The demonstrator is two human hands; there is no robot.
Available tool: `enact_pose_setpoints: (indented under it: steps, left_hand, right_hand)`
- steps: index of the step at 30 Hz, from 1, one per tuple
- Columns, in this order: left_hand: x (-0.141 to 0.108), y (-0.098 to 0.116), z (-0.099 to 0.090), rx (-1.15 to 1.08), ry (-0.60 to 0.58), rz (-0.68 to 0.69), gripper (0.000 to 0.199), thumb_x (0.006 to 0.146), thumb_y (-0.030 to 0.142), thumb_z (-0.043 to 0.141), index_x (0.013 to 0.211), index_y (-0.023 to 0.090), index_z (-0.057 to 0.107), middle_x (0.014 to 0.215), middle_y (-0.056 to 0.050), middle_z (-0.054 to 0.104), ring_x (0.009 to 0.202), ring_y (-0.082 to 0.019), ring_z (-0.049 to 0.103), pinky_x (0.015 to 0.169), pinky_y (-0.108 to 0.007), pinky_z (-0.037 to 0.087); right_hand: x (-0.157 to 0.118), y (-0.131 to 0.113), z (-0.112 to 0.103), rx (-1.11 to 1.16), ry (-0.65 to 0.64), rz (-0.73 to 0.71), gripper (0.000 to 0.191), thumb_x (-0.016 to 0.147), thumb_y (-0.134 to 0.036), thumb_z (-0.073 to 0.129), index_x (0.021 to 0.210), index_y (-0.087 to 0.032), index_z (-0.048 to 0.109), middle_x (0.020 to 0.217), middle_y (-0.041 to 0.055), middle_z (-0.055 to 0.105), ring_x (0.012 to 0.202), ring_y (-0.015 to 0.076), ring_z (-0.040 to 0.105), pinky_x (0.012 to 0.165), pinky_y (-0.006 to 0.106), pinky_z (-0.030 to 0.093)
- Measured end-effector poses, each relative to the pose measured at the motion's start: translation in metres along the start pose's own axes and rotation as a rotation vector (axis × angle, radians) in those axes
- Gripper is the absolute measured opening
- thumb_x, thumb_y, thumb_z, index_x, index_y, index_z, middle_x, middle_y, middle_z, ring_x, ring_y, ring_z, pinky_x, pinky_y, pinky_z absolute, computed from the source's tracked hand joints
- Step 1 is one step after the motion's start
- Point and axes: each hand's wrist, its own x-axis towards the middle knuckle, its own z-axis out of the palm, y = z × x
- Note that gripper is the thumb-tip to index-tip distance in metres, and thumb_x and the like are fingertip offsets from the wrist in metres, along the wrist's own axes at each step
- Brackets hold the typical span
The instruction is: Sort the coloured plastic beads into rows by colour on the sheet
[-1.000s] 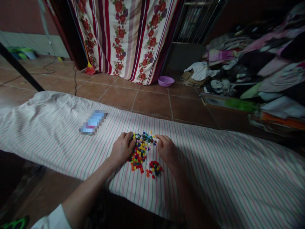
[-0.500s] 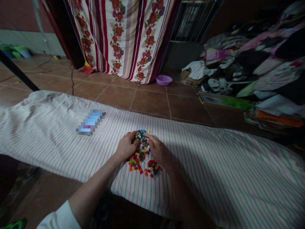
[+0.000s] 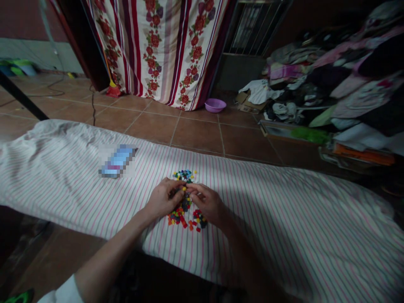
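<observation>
Small colourful cubes [image 3: 179,215] lie in a loose pile on a striped cloth [image 3: 252,202]. My left hand [image 3: 164,198] is over the pile's left side, thumb and fingers brought near each other around a small yellow piece [image 3: 184,189]. From the right, my right hand [image 3: 208,203] reaches over the pile, its fingers bent and their tips close to the left fingertips. Whether the right fingers hold a piece is too small to tell. Blue, green and white cubes [image 3: 184,174] show beyond the fingertips, and red and orange ones nearer me.
A blurred flat object [image 3: 118,161] lies on the cloth to the left. Past the cloth's far edge are a tiled floor, a purple basin [image 3: 215,105], a floral curtain [image 3: 154,50] and a heap of clothes [image 3: 331,80] at the right.
Both hands have come closer together, with their fingertips now nearly meeting over the middle of the pile. More cubes show at its far end. The view has shifted slightly.
</observation>
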Motion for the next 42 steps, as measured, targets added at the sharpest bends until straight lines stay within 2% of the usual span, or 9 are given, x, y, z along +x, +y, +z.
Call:
enact_pose_setpoints:
  steps: [3,6,10,13,18,22,32,37,42]
  left_hand:
    - [-0.01,-0.005,-0.007,0.077,-0.05,0.161,0.034,0.086,0.039,0.053,0.114,0.021,0.062,0.103,-0.005,0.066,0.099,-0.019,0.057,0.087,-0.035,0.049]
    - [-0.021,-0.012,-0.012,0.15,-0.116,0.278,0.054,0.078,0.056,0.059,0.121,0.022,0.057,0.114,-0.008,0.062,0.102,-0.021,0.055,0.087,-0.038,0.05]
    - [-0.036,-0.014,-0.013,0.3,-0.191,0.323,0.081,0.066,0.068,0.063,0.133,0.027,0.044,0.129,-0.011,0.052,0.108,-0.026,0.052,0.086,-0.044,0.052]
    - [-0.043,-0.013,-0.007,0.38,-0.202,0.298,0.081,0.07,0.06,0.064,0.139,0.03,0.035,0.137,-0.012,0.045,0.115,-0.028,0.049,0.087,-0.046,0.052]
    - [-0.041,-0.016,0.008,0.36,-0.117,0.27,0.067,0.078,0.05,0.061,0.137,0.028,0.039,0.134,-0.014,0.045,0.119,-0.028,0.05,0.087,-0.043,0.054]
    - [-0.034,-0.018,0.012,0.313,-0.046,0.283,0.057,0.08,0.043,0.061,0.133,0.025,0.046,0.13,-0.014,0.049,0.117,-0.027,0.052,0.09,-0.043,0.053]
    - [-0.023,-0.016,0.006,0.15,0.09,0.164,0.034,0.09,0.036,0.046,0.116,0.019,0.061,0.115,-0.009,0.06,0.106,-0.019,0.06,0.091,-0.036,0.055]
    - [-0.024,-0.01,-0.002,0.204,0.112,0.299,0.031,0.092,0.029,0.043,0.113,0.02,0.063,0.115,-0.009,0.064,0.107,-0.02,0.058,0.091,-0.039,0.054]
    - [-0.045,0.017,0.005,0.31,0.066,0.493,0.033,0.091,0.027,0.043,0.119,0.02,0.059,0.121,-0.008,0.064,0.116,-0.021,0.054,0.101,-0.044,0.046]
  right_hand:
    - [-0.011,0.008,-0.013,-0.039,-0.024,0.041,0.028,0.081,-0.026,0.056,0.107,-0.019,0.064,0.093,0.0058,0.064,0.078,0.0154,0.061,0.067,0.028,0.052]
    - [-0.027,0.014,-0.028,-0.117,-0.111,0.082,0.036,0.08,-0.033,0.062,0.113,-0.02,0.062,0.095,0.0058,0.061,0.076,0.0146,0.058,0.063,0.026,0.05]
    - [-0.046,0.013,-0.043,-0.274,-0.248,0.06,0.057,0.075,-0.041,0.07,0.127,-0.022,0.055,0.107,0.0079,0.059,0.081,0.0169,0.057,0.071,0.03,0.051]
    - [-0.052,0.009,-0.045,-0.372,-0.297,0.054,0.065,0.072,-0.041,0.072,0.131,-0.022,0.052,0.111,0.0089,0.057,0.084,0.0192,0.058,0.075,0.033,0.052]
    - [-0.049,0.012,-0.03,-0.371,-0.232,0.05,0.054,0.076,-0.024,0.066,0.129,-0.024,0.052,0.107,0.0073,0.057,0.073,0.0145,0.058,0.069,0.03,0.052]
    - [-0.041,0.016,-0.015,-0.249,-0.144,-0.015,0.044,0.079,-0.017,0.06,0.122,-0.023,0.056,0.101,0.0065,0.06,0.079,0.0156,0.06,0.075,0.032,0.053]
    - [-0.015,0.013,0.005,0.083,-0.001,-0.04,0.031,0.088,-0.022,0.05,0.118,-0.021,0.059,0.113,0.0095,0.063,0.098,0.0171,0.064,0.089,0.035,0.054]
    - [-0.012,0.01,0.003,0.088,0.048,-0.106,0.029,0.091,-0.023,0.044,0.113,-0.023,0.063,0.115,0.0073,0.065,0.11,0.0181,0.06,0.099,0.039,0.048]
    - [-0.012,0.019,-0.011,0.064,0.177,-0.017,0.028,0.092,-0.032,0.043,0.107,-0.022,0.064,0.108,0.008,0.067,0.091,0.0172,0.067,0.082,0.034,0.056]
